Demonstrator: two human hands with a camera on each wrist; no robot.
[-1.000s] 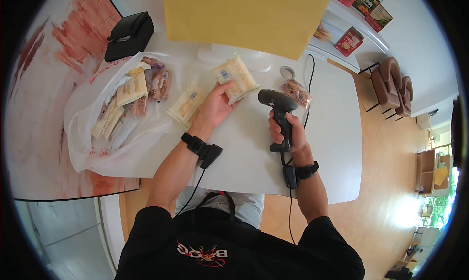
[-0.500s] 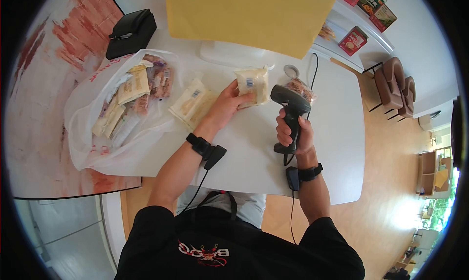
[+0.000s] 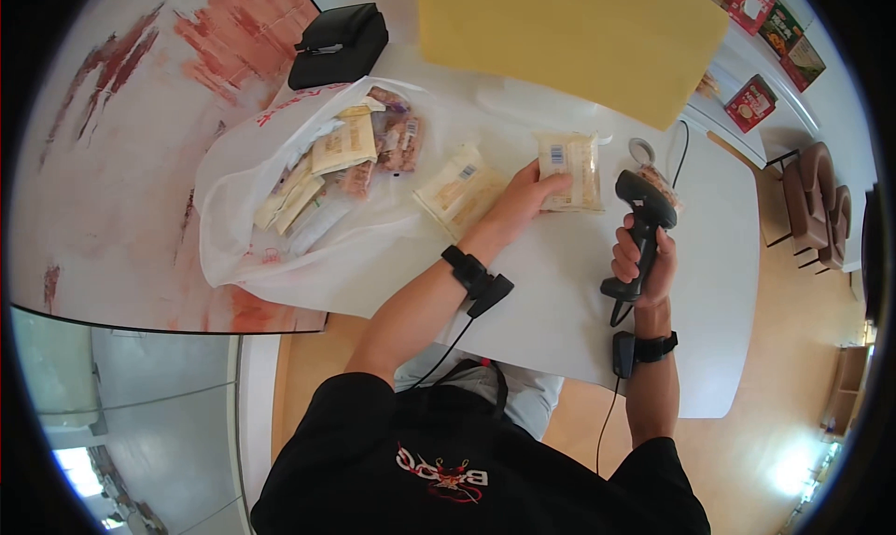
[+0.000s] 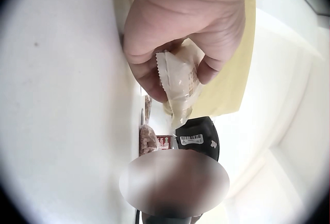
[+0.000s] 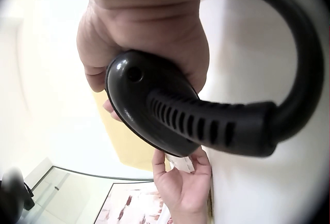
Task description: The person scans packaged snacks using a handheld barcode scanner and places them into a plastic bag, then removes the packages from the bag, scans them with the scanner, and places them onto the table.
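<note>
The left hand point(image 3: 521, 202) pinches a cream-coloured packet point(image 3: 581, 173) with a barcode label, its thumb on the front face. In the left wrist view that packet point(image 4: 180, 77) sits between thumb and fingers. The right hand point(image 3: 659, 264) grips a black barcode scanner point(image 3: 642, 220) by its handle, the head close to the packet's right side, not touching it. Seen from the right wrist, the handle's base point(image 5: 149, 100) and its cable fill the middle. Left of the left hand, more cream packaging point(image 3: 459, 188) lies on the table.
A white plastic bag point(image 3: 229, 190) of several packets stands at the left, below a black case point(image 3: 341, 45). Behind the hands is a yellow panel point(image 3: 569, 41). A tape roll point(image 3: 641, 151) and a pink-brown packet point(image 3: 674, 192) lie beyond the scanner. The white table point(image 3: 560, 320) extends below the hands.
The head view has shifted, so the scene sits further right. The left hand has carried its packet away from the other cream packaging, toward the scanner, and the packet has turned more upright.
</note>
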